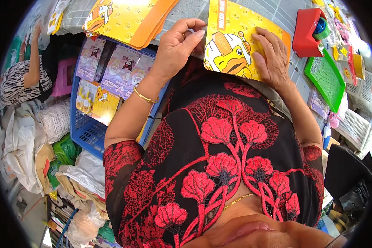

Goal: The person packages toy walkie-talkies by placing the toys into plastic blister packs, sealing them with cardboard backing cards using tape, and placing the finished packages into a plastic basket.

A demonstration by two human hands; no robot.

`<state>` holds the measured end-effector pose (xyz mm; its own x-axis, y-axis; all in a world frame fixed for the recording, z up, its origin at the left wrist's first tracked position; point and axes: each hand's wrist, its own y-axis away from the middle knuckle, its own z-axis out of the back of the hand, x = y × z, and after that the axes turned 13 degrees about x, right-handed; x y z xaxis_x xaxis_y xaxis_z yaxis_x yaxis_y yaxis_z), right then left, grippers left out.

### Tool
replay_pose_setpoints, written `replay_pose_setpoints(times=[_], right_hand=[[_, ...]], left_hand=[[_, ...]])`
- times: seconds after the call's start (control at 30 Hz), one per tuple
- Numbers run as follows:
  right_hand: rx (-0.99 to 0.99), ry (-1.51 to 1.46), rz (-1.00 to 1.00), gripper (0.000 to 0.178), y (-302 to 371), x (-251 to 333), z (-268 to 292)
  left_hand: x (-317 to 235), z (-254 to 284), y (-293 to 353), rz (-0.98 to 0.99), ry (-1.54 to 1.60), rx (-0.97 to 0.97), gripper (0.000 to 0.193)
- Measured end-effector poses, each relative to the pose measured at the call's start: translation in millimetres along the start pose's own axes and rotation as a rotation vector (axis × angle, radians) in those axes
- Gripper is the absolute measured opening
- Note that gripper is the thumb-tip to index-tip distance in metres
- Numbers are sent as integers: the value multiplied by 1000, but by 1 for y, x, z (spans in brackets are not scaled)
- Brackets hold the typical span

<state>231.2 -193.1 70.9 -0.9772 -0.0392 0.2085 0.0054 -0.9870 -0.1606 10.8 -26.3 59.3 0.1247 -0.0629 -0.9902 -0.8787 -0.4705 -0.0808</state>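
Note:
A yellow printed card (pixel 229 45) with a cartoon duck in a white helmet lies at the table's near edge, orange showing along its right side. Across its right part rests my right hand (pixel 273 60), fingers extended and somewhat apart on the printed face. Close beside the card's left edge is my left hand (pixel 177 51), thumb and forefinger drawn together; whatever is between them, if anything, cannot be made out. To the left sits a stack of similar yellow cards (pixel 126 22) with orange edges.
A blue basket (pixel 87 134) at my left holds purple and yellow packages. On the right are a red tape dispenser (pixel 308 33), a green tray (pixel 326 80) and a white basket (pixel 353 128). Plastic bags (pixel 18 140) pile up at far left, near another person's arm (pixel 33 62).

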Motion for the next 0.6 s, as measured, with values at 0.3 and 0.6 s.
replay_pose_setpoints(times=[0.3,0.6], right_hand=[[-1,-39,-4,41,0,1,-1],[7,-32,12,41,-4,-1,0]], left_hand=[[5,13,-20,-13,-66,50,20],[-13,13,-11,-58,-411,23,10]])
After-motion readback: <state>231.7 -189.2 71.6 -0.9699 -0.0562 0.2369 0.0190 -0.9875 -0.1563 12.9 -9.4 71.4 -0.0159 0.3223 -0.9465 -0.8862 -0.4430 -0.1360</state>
